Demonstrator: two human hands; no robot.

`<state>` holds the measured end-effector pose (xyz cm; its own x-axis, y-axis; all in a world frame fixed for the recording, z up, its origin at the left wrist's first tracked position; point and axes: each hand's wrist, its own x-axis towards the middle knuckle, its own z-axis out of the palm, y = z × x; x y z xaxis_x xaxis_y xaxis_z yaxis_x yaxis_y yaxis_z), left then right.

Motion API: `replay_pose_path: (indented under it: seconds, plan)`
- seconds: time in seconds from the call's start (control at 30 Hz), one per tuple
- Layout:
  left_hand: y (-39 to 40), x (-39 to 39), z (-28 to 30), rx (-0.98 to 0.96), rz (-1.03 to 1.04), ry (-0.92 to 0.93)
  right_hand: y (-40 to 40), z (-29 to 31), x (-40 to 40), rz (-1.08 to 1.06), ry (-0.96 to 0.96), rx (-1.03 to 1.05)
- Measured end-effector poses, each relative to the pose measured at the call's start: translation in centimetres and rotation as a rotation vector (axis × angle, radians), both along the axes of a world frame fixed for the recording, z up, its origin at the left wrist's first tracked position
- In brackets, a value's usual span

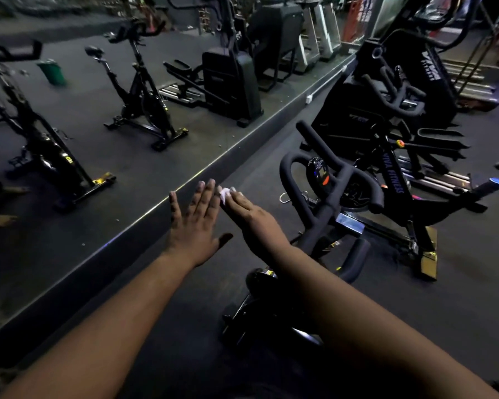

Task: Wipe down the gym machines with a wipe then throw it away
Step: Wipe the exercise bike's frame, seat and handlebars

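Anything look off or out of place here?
Nothing looks spilled or broken. The only oddity: the wipe, pinched in the right hand, is held in mid-air beside the open left hand, not on the nearest exercise bike. Small pale specks dot the floor near the mirror.

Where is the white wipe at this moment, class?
In the head view, the wipe sits near the centre, pinched at the fingertips of the right hand, beside the open left hand and just left of the exercise bike's handlebars.

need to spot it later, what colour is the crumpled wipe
White, the small crumpled wipe at the right hand's fingertips; head view.
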<state>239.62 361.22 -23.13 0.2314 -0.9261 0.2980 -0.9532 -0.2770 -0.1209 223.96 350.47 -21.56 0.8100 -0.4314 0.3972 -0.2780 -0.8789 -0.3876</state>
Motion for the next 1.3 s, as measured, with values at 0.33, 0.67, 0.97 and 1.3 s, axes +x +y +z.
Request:
replay_pose_path:
  seconds: [0.33,0.67,0.97,1.3]
  plan:
    - [-0.5,-3.3,-0.4,0.117,-0.138,-0.054,0.6,-5.8,-9.6,0.027,0.199,-0.297]
    - [-3.3,-9.3,0.8,0.384,-0.269,-0.228,-1.1,-6.3,-17.3,0.089,0.411,-0.564]
    - [-3.3,-9.1,1.1,0.454,-0.272,-0.211,0.0,-4.3,-16.3,0.041,0.295,-0.316]
    - [-4.1,-10.0,1.6,0.522,-0.200,-0.064,-5.0,-2.0,-14.5,-0.387,0.350,-0.035]
